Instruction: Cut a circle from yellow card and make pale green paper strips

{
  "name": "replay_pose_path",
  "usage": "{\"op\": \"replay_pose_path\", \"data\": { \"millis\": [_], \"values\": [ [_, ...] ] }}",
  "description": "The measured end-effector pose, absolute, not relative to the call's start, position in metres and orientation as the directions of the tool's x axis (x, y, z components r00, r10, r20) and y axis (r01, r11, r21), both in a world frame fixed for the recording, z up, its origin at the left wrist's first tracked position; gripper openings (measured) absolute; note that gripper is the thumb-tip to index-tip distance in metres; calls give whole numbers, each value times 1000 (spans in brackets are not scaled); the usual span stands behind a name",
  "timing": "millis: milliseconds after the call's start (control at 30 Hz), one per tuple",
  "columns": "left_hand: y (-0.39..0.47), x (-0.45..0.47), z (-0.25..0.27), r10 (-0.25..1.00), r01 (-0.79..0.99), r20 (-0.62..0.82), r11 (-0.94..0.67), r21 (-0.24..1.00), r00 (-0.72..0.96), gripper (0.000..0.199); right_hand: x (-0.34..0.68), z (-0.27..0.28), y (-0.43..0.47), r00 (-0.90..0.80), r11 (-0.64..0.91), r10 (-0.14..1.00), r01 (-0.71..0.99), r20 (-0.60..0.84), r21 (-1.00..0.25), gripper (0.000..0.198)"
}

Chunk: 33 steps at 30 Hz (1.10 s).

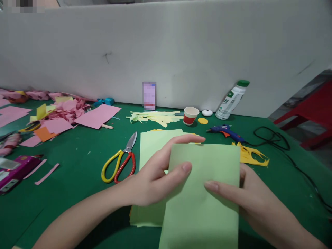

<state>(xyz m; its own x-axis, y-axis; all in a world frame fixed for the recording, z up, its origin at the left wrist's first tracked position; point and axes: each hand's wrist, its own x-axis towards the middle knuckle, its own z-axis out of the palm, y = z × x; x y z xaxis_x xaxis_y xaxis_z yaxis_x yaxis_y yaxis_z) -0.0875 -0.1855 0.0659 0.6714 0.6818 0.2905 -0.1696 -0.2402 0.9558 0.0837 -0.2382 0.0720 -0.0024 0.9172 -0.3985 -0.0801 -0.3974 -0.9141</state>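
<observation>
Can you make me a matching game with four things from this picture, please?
1. Light green rectangular paper sheet
2. Metal scissors with yellow and red handles
3. Red-and-white paper cup
4. Blue plastic glue gun

A. Joined to a black cord
B. Beside the pale paper strips
C. Held by left hand and right hand
D. Left of the light green paper stack

Pairs: 1-C, 2-D, 3-B, 4-A

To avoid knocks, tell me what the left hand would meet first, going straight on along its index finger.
Probably the blue plastic glue gun with the orange trigger, lying ahead of the left hand, but depth is unclear and the hand might pass above it.
</observation>
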Motion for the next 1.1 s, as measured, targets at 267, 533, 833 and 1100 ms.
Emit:
{"op": "replay_pose_path", "data": {
  "millis": [267,533,833,1100],
  "values": [
    [-180,-89,70,643,-19,47,-50,999,765,30,92,66,-230,-131,-360,929,-110,-345,-927,32],
    [-177,-89,82,519,191,27,-362,912,854,29,92,70,-223,-193,-355,923,-101,-332,-929,27],
    [-180,-91,82,492,172,139,-534,828,859,22,91,86,-228,-100,-339,937,-27,-335,-940,15],
    [-184,-94,87,569,155,184,-495,855,802,31,89,97,-237,39,-345,937,-60,-347,-937,17]
  ]
}}
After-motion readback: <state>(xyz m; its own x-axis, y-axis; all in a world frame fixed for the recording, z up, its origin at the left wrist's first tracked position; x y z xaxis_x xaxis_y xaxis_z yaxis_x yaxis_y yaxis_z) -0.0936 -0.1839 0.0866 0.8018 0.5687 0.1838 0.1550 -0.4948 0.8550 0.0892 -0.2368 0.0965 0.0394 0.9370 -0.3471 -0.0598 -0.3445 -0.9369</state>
